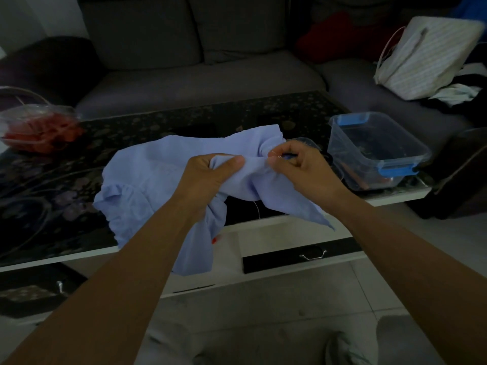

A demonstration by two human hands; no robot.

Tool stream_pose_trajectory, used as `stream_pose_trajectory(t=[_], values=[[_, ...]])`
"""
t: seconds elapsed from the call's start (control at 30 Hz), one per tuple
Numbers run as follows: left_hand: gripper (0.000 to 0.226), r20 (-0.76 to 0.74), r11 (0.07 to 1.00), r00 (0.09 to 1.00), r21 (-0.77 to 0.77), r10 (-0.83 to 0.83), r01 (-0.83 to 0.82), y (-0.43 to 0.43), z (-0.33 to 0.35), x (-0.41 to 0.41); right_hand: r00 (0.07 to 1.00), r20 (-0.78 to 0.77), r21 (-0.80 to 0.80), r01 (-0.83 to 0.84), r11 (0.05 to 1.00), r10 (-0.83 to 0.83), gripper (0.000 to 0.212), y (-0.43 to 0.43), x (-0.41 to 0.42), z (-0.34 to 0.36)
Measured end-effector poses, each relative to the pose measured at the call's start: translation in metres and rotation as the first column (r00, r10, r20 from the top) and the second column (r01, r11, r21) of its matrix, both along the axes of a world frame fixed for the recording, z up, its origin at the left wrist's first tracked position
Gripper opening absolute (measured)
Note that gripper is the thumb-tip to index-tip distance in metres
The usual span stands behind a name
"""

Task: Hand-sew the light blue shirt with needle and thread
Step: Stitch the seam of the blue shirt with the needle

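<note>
Hands at the seam: left hand [210, 175] grips a bunched fold of the light blue shirt [147, 177], which drapes over the near table [158, 125] edge; right hand [297, 167] pinches the faint needle [275, 154] at the cloth. Likely faults: slack thread [257, 206] snagging on the overhang, or a pricked left thumb in dim light. Room lies left; the clear box [379, 154] crowds the right.

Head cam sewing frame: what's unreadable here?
Needle: head view, tiny glint, mostly covered by the right hand.
Seam being sewn: buried in light blue shirt folds gripped by the left hand.
Clear box contents: dim, blurred.
Red-filled container: cut by left edge.
</note>
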State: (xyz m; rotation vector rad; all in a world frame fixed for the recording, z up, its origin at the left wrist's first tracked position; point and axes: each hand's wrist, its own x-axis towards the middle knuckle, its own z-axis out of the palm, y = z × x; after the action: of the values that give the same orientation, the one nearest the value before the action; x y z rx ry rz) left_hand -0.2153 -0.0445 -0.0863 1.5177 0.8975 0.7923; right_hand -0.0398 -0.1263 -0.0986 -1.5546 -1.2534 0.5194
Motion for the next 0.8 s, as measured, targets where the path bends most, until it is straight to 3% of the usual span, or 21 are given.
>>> stream_pose_trajectory(t=[0.07,0.17,0.37,0.47,0.63,0.8], values=[[0.026,-0.023,0.999,0.999,-0.023,-0.026,0.025,0.001,0.000,0.000,0.997,-0.042,0.073,-0.061,0.995,0.065,0.013,-0.004,-0.006,0.003],[0.029,0.001,0.993,1.000,-0.114,-0.030,0.030,0.001,0.000,0.001,0.986,0.048,0.094,-0.162,0.982,0.158,0.023,-0.005,-0.010,0.001],[0.027,-0.006,0.989,1.000,-0.145,0.001,-0.002,0.001,0.000,0.004,0.990,0.088,0.126,-0.120,0.985,0.109,0.020,-0.003,-0.008,-0.008],[0.036,-0.027,0.997,0.999,-0.074,0.018,-0.020,0.003,-0.002,0.004,0.990,0.091,0.118,-0.117,0.986,0.107,0.020,-0.003,-0.008,-0.008],[0.014,-0.050,0.996,0.998,0.085,-0.029,0.034,0.001,0.000,0.004,0.989,0.109,0.122,-0.109,0.987,0.096,0.020,-0.003,-0.007,-0.009],[0.013,-0.062,0.990,0.998,0.137,-0.027,0.035,0.002,-0.001,0.003,0.987,0.136,0.134,-0.103,0.986,0.084,0.021,0.000,-0.007,-0.013]])
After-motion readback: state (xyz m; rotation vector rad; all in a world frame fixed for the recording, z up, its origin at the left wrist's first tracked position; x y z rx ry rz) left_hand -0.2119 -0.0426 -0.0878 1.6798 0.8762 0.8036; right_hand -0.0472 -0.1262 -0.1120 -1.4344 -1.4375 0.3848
